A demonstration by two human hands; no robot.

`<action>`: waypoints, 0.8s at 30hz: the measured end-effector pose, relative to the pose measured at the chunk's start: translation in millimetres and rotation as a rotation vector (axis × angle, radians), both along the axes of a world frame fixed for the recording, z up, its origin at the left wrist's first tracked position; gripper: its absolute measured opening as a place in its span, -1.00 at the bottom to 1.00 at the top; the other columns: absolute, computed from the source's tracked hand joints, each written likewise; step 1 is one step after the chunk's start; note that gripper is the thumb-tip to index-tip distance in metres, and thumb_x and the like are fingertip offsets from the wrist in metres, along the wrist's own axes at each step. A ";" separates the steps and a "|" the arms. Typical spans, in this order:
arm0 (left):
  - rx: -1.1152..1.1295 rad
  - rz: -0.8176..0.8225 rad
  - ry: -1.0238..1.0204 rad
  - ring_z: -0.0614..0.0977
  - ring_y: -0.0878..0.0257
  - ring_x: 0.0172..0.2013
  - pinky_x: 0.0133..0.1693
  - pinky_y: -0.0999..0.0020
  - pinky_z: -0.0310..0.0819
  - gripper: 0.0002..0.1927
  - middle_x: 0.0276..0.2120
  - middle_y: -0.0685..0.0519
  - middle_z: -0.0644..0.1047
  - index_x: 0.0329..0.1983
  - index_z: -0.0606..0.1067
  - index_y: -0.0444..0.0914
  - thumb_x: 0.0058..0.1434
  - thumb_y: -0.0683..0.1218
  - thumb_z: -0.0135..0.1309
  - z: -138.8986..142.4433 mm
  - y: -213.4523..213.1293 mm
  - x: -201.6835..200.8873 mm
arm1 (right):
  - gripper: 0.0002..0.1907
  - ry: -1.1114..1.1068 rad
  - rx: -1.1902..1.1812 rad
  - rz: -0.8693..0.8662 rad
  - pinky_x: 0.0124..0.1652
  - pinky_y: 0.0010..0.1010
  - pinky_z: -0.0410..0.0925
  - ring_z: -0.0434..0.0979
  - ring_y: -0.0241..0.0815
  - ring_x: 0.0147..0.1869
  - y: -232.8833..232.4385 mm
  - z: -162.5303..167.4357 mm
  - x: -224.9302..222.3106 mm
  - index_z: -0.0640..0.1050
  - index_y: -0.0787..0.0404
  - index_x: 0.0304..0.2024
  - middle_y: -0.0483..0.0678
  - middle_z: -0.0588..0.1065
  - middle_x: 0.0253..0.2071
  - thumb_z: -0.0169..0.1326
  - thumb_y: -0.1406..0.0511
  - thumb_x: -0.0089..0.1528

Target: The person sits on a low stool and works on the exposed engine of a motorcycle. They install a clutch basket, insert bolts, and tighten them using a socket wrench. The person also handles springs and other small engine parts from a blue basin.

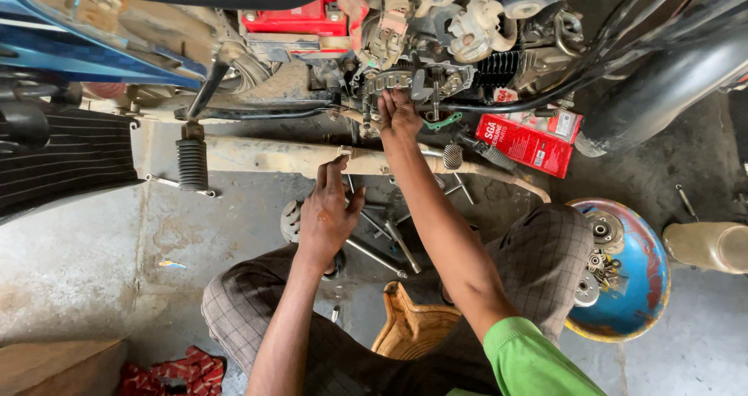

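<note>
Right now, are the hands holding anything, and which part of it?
The left hand pinches a thin metal tool near its top end. The right hand presses into the motorcycle engine; whether it holds something cannot be told.

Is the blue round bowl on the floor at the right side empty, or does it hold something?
It holds something. The blue bowl has metal parts, such as gears and rings, piled in its left half.
</note>
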State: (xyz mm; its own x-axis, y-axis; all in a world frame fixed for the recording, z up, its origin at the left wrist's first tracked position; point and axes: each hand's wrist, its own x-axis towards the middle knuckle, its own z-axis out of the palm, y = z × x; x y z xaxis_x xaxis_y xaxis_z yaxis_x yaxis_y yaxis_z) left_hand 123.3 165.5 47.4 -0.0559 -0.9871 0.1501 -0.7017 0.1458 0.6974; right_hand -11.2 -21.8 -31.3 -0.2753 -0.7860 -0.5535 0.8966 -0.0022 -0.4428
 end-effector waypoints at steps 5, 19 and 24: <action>0.054 -0.039 -0.004 0.65 -0.10 -0.38 -0.36 -0.02 0.53 -0.46 -0.03 -0.19 0.48 0.25 0.28 -0.31 0.22 -0.18 0.14 1.0 -4.2 -17.3 | -0.73 -0.099 -0.120 0.007 0.02 -0.10 0.54 0.61 0.23 0.07 -0.5 -6.4 -8.3 0.39 0.50 0.04 0.18 0.49 0.06 -0.20 0.45 0.35; 0.034 -0.097 -0.063 0.66 -0.10 -0.34 -0.31 -0.06 0.55 -0.44 0.04 -0.23 0.47 0.28 0.28 -0.28 0.22 -0.18 0.13 -15.2 -24.3 -48.3 | -0.70 -0.037 -0.012 0.034 -0.01 -0.12 0.51 0.61 0.25 0.03 2.5 14.2 -19.3 0.30 0.58 0.05 0.26 0.49 -0.02 -0.29 0.54 0.29; 0.023 -0.098 -0.084 0.66 -0.13 -0.34 -0.30 -0.07 0.54 -0.41 -0.04 -0.22 0.52 0.29 0.28 -0.25 0.19 -0.15 0.16 -19.6 -35.5 -70.9 | -0.69 -0.261 -0.192 0.115 -0.04 -0.11 0.55 0.64 0.14 0.00 2.6 22.7 -25.7 0.38 0.45 0.06 0.22 0.52 -0.01 -0.13 0.46 0.27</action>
State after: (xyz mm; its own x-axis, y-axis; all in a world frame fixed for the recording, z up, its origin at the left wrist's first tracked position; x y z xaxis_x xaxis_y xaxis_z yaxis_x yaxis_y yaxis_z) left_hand 52.4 130.0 27.8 -0.1638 -0.9794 0.1181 -0.7411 0.2012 0.6405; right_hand -36.9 -19.2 -8.6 -0.0474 -0.9002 -0.4329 0.9788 0.0445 -0.1999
